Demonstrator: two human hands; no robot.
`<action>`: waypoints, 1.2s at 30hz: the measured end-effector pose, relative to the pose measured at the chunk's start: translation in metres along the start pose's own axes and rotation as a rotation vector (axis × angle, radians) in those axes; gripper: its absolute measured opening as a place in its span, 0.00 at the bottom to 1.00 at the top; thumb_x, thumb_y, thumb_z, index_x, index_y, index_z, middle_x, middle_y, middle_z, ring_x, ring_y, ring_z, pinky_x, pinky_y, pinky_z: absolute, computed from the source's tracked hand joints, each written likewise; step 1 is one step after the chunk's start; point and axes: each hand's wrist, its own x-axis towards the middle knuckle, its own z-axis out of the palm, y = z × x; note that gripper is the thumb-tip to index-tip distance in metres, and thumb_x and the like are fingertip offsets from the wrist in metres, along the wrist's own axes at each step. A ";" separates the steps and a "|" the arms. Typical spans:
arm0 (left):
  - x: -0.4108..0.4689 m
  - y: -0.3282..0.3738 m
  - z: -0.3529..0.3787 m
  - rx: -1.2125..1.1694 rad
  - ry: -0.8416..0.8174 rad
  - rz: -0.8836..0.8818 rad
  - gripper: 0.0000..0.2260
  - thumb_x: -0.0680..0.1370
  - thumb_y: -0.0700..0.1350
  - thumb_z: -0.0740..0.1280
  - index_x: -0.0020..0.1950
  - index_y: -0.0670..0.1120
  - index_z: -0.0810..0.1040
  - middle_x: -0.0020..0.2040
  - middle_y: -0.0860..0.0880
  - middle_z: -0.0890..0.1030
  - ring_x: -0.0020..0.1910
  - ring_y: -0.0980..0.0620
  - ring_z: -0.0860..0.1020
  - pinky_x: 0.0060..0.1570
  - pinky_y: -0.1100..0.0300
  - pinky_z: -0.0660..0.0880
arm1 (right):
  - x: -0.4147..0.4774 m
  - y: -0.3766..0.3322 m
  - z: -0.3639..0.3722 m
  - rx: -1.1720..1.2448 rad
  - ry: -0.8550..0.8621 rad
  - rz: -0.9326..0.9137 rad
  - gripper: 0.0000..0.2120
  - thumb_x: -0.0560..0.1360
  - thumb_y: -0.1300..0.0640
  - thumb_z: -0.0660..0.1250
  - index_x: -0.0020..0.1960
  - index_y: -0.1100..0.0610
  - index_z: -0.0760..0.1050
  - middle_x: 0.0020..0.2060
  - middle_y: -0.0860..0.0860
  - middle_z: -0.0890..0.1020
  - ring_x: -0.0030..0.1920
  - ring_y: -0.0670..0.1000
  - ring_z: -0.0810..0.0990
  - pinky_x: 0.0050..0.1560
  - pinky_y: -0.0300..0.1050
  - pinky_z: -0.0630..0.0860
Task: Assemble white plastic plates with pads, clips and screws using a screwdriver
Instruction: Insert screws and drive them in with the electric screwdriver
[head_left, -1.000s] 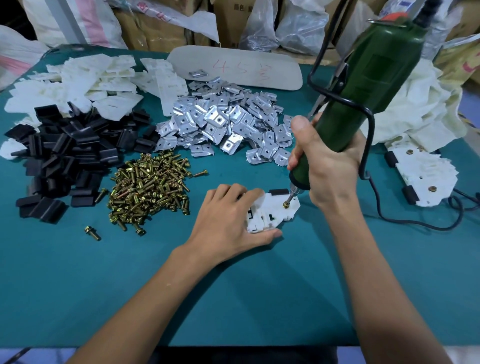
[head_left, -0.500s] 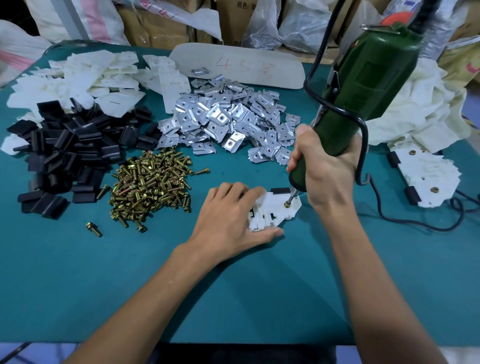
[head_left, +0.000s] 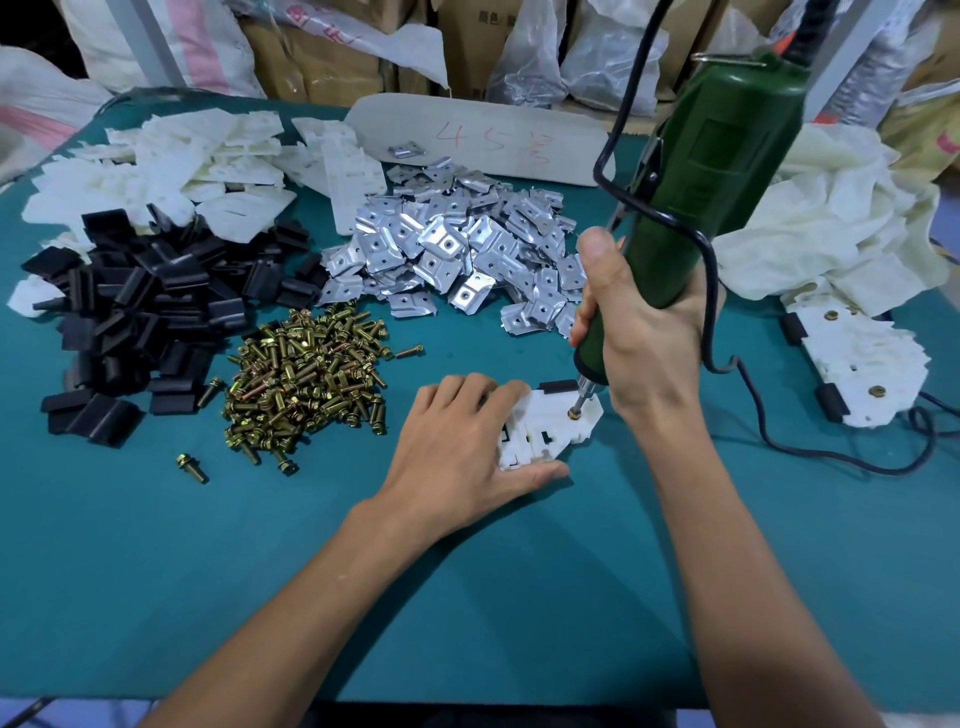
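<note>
Pressing down with the left hand (head_left: 457, 441), fingers straight and spread, on a white plate (head_left: 550, 426) lying near the middle of the teal table (head_left: 156, 571), slightly toward the right edge. Gripping a green screwdriver (head_left: 717, 171) in the right hand (head_left: 644, 322), fingers curled round the lower barrel, body leaning toward the far right corner, bit set on a brass screw (head_left: 574, 414) at the plate's right end. Touching the plate's far edge, a black pad (head_left: 558, 385).

Trailing across the right side, a black cord (head_left: 831, 452). Stacked at the right edge, assembled plates (head_left: 862, 364) carrying dark pads and brass screw heads. Heaped left of the working plate, brass screws (head_left: 306, 379), with one stray screw (head_left: 192, 467) apart on the near side. Piled toward the left edge, black pads (head_left: 145, 312); beyond the screws, shiny metal clips (head_left: 457, 249).

Spread over the far left corner, loose white plates (head_left: 156, 166). Lying along the far edge, a pale board (head_left: 483, 140) marked in red. Mounded at the far right, a white heap (head_left: 841, 218) — cloth or plastic, cannot tell.

Crowding the room behind the table — woven sacks (head_left: 156, 47), cardboard boxes (head_left: 322, 67) and clear plastic bags (head_left: 524, 57).
</note>
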 end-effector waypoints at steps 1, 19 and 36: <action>0.000 0.000 0.000 0.001 0.006 0.002 0.37 0.71 0.78 0.54 0.67 0.54 0.74 0.51 0.54 0.74 0.53 0.49 0.71 0.55 0.55 0.67 | 0.000 0.001 0.000 0.003 0.004 0.001 0.12 0.71 0.43 0.76 0.33 0.42 0.76 0.25 0.50 0.73 0.24 0.53 0.71 0.27 0.46 0.72; 0.001 -0.002 0.001 0.021 0.004 0.014 0.37 0.71 0.78 0.55 0.67 0.53 0.74 0.51 0.54 0.74 0.53 0.49 0.71 0.54 0.56 0.65 | -0.001 0.003 -0.002 -0.040 -0.021 -0.022 0.10 0.72 0.47 0.74 0.33 0.41 0.78 0.25 0.50 0.75 0.23 0.52 0.72 0.28 0.49 0.74; 0.001 -0.005 0.002 0.012 0.013 0.038 0.36 0.73 0.78 0.55 0.69 0.54 0.72 0.52 0.54 0.73 0.51 0.50 0.70 0.53 0.58 0.63 | 0.007 0.010 -0.016 0.145 -0.309 0.052 0.20 0.69 0.35 0.77 0.37 0.51 0.77 0.27 0.51 0.76 0.26 0.53 0.73 0.33 0.47 0.73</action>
